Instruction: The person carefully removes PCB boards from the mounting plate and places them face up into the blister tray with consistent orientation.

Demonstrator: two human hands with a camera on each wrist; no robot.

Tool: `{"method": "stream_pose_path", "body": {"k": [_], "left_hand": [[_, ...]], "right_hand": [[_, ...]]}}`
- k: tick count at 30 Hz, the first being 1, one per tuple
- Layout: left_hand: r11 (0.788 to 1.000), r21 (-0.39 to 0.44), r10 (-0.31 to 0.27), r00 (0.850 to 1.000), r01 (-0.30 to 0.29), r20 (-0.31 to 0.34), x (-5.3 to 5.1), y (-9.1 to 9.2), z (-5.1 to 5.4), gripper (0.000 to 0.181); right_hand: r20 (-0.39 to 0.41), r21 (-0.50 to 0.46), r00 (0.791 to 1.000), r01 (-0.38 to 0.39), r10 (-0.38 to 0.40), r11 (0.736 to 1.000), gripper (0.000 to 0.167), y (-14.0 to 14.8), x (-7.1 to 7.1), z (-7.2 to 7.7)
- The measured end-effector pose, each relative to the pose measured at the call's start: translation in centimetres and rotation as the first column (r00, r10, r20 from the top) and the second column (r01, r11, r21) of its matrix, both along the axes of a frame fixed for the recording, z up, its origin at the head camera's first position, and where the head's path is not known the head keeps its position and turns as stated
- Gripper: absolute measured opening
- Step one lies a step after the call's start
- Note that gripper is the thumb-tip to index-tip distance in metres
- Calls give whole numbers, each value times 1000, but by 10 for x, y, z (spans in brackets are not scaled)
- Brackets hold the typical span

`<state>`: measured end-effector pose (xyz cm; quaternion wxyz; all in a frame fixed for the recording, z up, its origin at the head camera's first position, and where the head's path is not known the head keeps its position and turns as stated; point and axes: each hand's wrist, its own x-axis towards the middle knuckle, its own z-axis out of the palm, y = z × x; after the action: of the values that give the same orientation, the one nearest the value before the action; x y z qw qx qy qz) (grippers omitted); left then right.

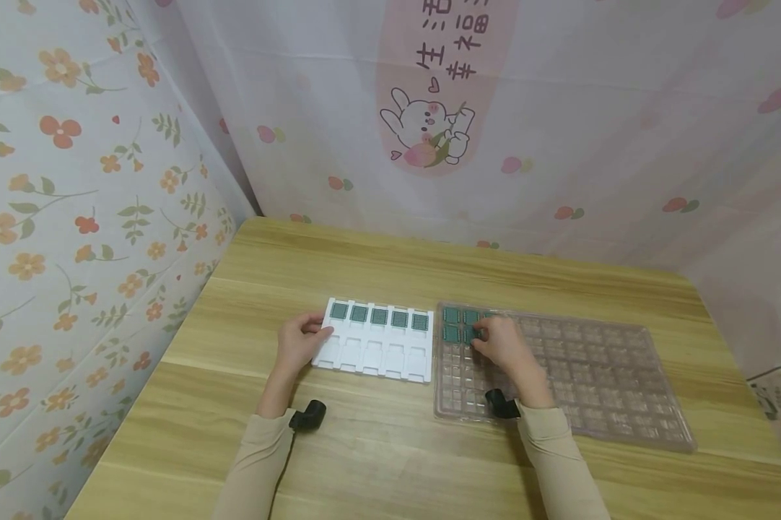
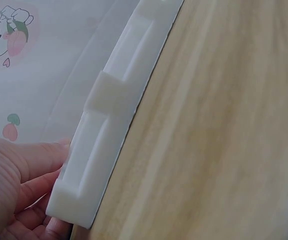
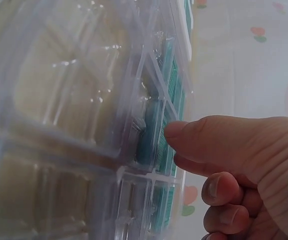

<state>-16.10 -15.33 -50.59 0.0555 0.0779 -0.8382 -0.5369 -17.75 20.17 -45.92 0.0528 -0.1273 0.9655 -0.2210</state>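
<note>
My left hand [image 1: 299,345] pinches the left edge of a white tray [image 1: 371,350], its thumb on the rim, as the left wrist view shows too. Small green square chips [image 1: 380,316] fill the tray's back row; the front row shows bare pockets. To the right, my right hand [image 1: 504,347] reaches over a clear plastic tray [image 1: 579,375]. Its thumb and forefinger pinch a green chip [image 1: 470,334] at a pocket near that tray's back left corner. Other green chips [image 1: 452,315] lie in neighbouring pockets. In the right wrist view, the remaining fingers [image 3: 226,215] are curled.
Both trays lie side by side on a wood-grain table [image 1: 377,448]. A printed curtain [image 1: 559,130] hangs behind the table's back edge, and a floral one [image 1: 92,217] along the left. Black wrist-worn devices [image 1: 309,415] sit at both sleeves.
</note>
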Motion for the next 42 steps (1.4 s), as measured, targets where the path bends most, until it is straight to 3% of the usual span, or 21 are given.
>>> {"method": "stream_pose_path", "body": {"k": [13, 25, 34, 42], "left_hand": [[1000, 15, 2, 1000, -2, 14, 0, 0, 1, 27], [1000, 10, 2, 1000, -2, 13, 1, 0, 2, 27], [1000, 8, 0, 1000, 0, 12, 1, 0, 3, 27], [1000, 5, -1, 1000, 1, 1, 0, -1, 1, 27]], "right_hand": [[-72, 47, 997, -32, 35, 998, 24, -8, -2, 4], [-28, -55, 998, -64, 63, 996, 27, -24, -5, 8], [-116, -139, 987, -131, 115, 982, 22, -35, -7, 10], [-91, -100, 991, -103, 94, 990, 25, -47, -10, 9]]}}
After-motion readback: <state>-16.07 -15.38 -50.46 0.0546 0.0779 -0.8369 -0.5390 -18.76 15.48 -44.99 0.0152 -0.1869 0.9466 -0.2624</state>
